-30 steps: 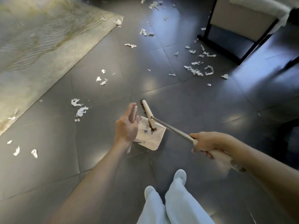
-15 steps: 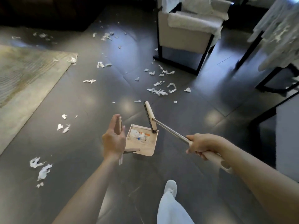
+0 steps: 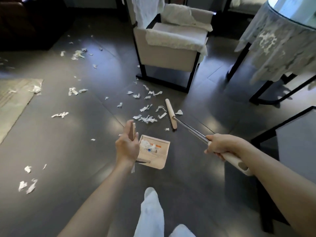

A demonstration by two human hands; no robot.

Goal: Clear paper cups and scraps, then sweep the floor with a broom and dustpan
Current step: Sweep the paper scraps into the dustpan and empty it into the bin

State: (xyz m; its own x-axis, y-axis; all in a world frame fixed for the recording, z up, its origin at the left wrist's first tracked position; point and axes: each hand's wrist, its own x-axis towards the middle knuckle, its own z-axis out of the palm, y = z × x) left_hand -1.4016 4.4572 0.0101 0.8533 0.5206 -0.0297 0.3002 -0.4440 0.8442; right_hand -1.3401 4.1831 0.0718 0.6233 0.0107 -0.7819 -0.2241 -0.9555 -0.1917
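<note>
My left hand [image 3: 127, 146] holds the upright beige handle of a dustpan [image 3: 156, 159], which hangs just above the dark floor with white scraps and a coloured bit inside. My right hand [image 3: 218, 146] grips the broom by its metal shaft and beige grip. The broom head [image 3: 170, 113] sits on the floor ahead of the pan, right beside a cluster of torn white paper scraps [image 3: 147, 118]. More scraps [image 3: 73, 91] lie scattered to the left and far back.
A beige chair [image 3: 168, 55] on a black frame stands just beyond the scraps. A table with a lace cloth [image 3: 277, 45] is at the right, a dark cabinet [image 3: 290, 134] at the near right. A rug [image 3: 13, 103] lies at the left. My white-trousered legs [image 3: 150, 212] are below.
The view has swung up and to the right toward the chair. The broom head has left the dustpan and reached forward to the scraps near the chair. The dustpan stays in my left hand.
</note>
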